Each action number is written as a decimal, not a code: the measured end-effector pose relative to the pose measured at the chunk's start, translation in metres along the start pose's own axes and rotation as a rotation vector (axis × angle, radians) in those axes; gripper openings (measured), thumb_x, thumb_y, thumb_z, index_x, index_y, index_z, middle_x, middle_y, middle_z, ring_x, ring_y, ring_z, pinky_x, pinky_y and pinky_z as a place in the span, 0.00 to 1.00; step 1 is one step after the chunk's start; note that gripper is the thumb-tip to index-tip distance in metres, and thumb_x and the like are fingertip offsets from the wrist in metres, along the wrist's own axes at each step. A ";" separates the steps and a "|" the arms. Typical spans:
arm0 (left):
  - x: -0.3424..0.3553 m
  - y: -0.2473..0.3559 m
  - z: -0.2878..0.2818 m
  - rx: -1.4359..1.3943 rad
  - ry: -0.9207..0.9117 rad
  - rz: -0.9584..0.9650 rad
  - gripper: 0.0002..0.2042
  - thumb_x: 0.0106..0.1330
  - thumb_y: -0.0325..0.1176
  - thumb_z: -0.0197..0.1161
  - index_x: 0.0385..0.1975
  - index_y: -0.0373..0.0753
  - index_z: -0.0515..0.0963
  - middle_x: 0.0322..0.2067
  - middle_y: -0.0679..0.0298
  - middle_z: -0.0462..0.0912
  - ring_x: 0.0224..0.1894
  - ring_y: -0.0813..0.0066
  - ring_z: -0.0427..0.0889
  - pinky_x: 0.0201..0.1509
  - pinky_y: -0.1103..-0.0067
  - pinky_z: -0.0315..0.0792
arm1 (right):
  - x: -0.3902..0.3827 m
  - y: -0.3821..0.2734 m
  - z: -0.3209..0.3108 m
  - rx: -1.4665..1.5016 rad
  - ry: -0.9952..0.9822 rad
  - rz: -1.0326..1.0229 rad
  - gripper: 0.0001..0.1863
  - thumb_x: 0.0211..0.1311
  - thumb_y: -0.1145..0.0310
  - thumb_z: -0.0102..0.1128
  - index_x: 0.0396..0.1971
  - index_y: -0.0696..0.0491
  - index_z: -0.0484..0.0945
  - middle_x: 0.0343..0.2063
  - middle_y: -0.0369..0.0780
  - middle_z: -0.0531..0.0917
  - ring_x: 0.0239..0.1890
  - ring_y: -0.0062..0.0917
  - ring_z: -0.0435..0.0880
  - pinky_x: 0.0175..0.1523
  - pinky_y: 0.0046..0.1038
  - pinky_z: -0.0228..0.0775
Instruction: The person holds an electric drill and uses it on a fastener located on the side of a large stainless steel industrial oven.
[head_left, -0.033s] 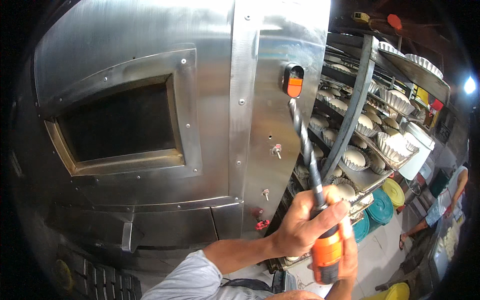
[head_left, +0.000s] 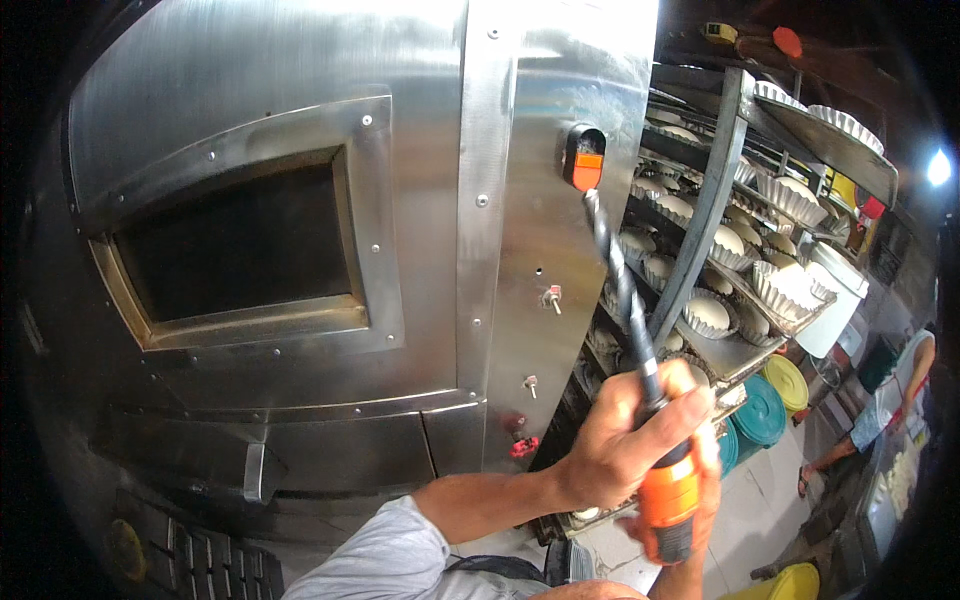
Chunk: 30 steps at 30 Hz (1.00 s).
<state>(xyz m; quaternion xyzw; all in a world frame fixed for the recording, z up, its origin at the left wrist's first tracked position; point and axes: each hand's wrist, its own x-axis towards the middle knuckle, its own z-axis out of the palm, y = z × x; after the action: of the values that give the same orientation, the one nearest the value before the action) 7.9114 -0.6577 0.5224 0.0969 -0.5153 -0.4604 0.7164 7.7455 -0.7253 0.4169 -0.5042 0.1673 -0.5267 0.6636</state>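
A tool with an orange and black body (head_left: 668, 492) and a long spiral drill bit (head_left: 622, 280) slants up in front of me. My left hand (head_left: 612, 450) is closed round its black upper part, where the bit comes out. Lower down, my right hand (head_left: 708, 495) wraps the orange body from the far side, and most of it is hidden. The bit's tip lies just below an orange rocker switch (head_left: 587, 172) in a black oval housing. Whether it touches the steel panel (head_left: 535, 230) I cannot tell. Two small toggle switches (head_left: 552, 298) and a red knob (head_left: 523, 446) sit lower on that panel.
At left is a steel oven door with a dark window (head_left: 235, 255). On the right stands a metal rack (head_left: 705, 210) with trays of pale dough in fluted cups. Lidded tubs (head_left: 760, 410) are on the floor beyond it. A person (head_left: 900, 390) is at far right.
The tool and both hands have shifted slightly to the right. The bit's tip has moved a little right and up, still just below the orange switch.
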 end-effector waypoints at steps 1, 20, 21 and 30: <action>0.006 -0.003 0.007 -0.081 -0.015 -0.029 0.15 0.75 0.40 0.55 0.28 0.37 0.71 0.25 0.63 0.80 0.30 0.80 0.79 0.38 0.79 0.73 | 0.002 0.002 0.004 -0.003 0.093 -0.086 0.39 0.53 0.64 0.74 0.64 0.57 0.66 0.53 0.43 0.79 0.54 0.32 0.79 0.62 0.34 0.67; 0.094 0.024 0.002 0.266 -0.263 0.271 0.28 0.74 0.57 0.50 0.53 0.34 0.69 0.42 0.67 0.72 0.45 0.83 0.68 0.53 0.82 0.68 | 0.046 -0.150 0.063 -0.942 -0.101 -0.666 0.17 0.55 0.78 0.69 0.47 0.57 0.82 0.40 0.37 0.87 0.46 0.27 0.85 0.56 0.29 0.73; 0.093 0.026 0.002 0.266 -0.257 0.263 0.28 0.74 0.58 0.50 0.52 0.34 0.69 0.42 0.67 0.72 0.45 0.83 0.68 0.53 0.82 0.68 | 0.045 -0.151 0.067 -0.921 -0.114 -0.667 0.17 0.55 0.79 0.69 0.47 0.57 0.82 0.40 0.38 0.87 0.46 0.26 0.85 0.56 0.29 0.73; 0.099 0.036 -0.004 0.282 -0.215 0.208 0.29 0.72 0.62 0.51 0.51 0.37 0.72 0.43 0.71 0.73 0.47 0.85 0.68 0.55 0.84 0.63 | 0.051 -0.163 0.091 -0.881 -0.064 -0.637 0.16 0.50 0.79 0.70 0.42 0.60 0.84 0.33 0.38 0.88 0.36 0.25 0.87 0.47 0.26 0.78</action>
<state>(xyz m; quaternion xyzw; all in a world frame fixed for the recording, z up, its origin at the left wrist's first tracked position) 7.9392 -0.7138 0.6070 0.0928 -0.6554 -0.3150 0.6801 7.7477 -0.7143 0.6096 -0.7763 0.1907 -0.5660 0.2019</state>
